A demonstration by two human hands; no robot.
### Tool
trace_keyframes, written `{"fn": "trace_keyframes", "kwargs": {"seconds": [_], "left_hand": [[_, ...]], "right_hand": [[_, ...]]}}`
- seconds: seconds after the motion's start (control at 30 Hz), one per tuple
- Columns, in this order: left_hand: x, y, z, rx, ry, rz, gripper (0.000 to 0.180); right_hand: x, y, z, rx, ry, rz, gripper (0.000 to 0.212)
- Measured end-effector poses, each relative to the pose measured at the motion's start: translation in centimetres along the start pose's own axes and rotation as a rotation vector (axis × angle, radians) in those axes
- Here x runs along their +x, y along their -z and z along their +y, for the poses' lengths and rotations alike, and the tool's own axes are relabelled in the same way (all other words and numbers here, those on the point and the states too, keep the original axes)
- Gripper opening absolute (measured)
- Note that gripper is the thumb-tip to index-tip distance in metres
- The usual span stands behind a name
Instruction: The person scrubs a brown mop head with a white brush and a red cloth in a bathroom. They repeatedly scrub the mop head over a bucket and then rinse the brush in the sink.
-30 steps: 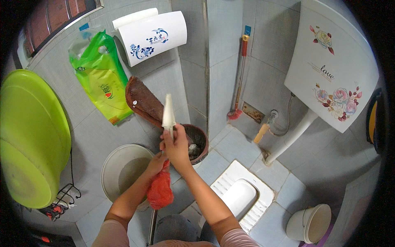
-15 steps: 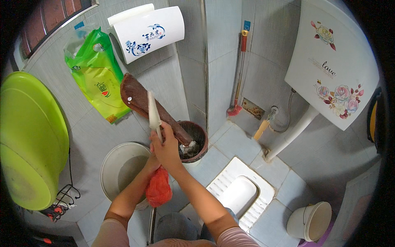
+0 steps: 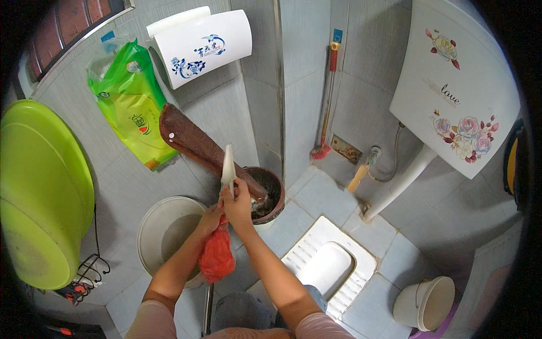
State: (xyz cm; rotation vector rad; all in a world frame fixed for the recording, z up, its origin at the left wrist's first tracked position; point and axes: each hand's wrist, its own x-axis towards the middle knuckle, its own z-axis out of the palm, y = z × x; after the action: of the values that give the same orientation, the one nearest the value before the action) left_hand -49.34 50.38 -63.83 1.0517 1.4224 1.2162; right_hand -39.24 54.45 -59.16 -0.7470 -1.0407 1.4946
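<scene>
My right hand (image 3: 238, 204) is closed around the handle of a slim off-white brush (image 3: 228, 168), its tapered head pointing up and away. Close against it on the left, my left hand (image 3: 210, 219) has its fingers curled in at the gathered neck of a red plastic bag (image 3: 217, 254). The bag hangs between my forearms; the exact grip is partly hidden. Just beyond my hands, a long brown sheath-like piece with a white stud (image 3: 195, 138) leans out of a dark brown bin (image 3: 276, 217) that holds crumpled whitish waste.
A large pale bucket (image 3: 148, 226) stands left of my hands. The squat toilet (image 3: 361, 265) is on the right, with a small white bucket (image 3: 406, 308) beyond it. A green basin (image 3: 51, 186), a green package (image 3: 135, 118) and a red-handled brush (image 3: 330, 90) are along the walls.
The brush has shifted right and turned, its head now lower and more face-on. My hands moved slightly right with it. The brown piece tilted a little to the left.
</scene>
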Motion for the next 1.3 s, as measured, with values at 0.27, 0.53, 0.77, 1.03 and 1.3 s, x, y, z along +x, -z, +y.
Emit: {"fn": "trace_keyframes", "kwargs": {"seconds": [0.27, 0.53, 0.77, 1.03, 1.3], "left_hand": [[-0.8, -0.5, 1.2, 0.018, 0.042, 0.007, 0.029], [-0.4, 1.2, -0.5, -0.091, 0.171, -0.007, 0.035], [0.2, -0.1, 0.9, -0.023, 0.195, -0.060, 0.038], [0.1, -0.4, 0.2, 0.055, 0.056, -0.004, 0.039], [0.6, 0.1, 0.6, 0.032, 0.195, 0.028, 0.039]], "right_hand": [[-0.3, -1.0, -2.3, -0.042, 0.047, -0.091, 0.028], [0.0, -2.3, -8.9, 0.187, -0.053, -0.253, 0.030], [2.4, 1.4, -2.6, 0.061, -0.145, -0.050, 0.026], [-1.2, -2.7, -4.8, -0.081, 0.192, -0.098, 0.028], [2.8, 3.7, 0.8, -0.549, 0.087, 0.197, 0.029]]}}
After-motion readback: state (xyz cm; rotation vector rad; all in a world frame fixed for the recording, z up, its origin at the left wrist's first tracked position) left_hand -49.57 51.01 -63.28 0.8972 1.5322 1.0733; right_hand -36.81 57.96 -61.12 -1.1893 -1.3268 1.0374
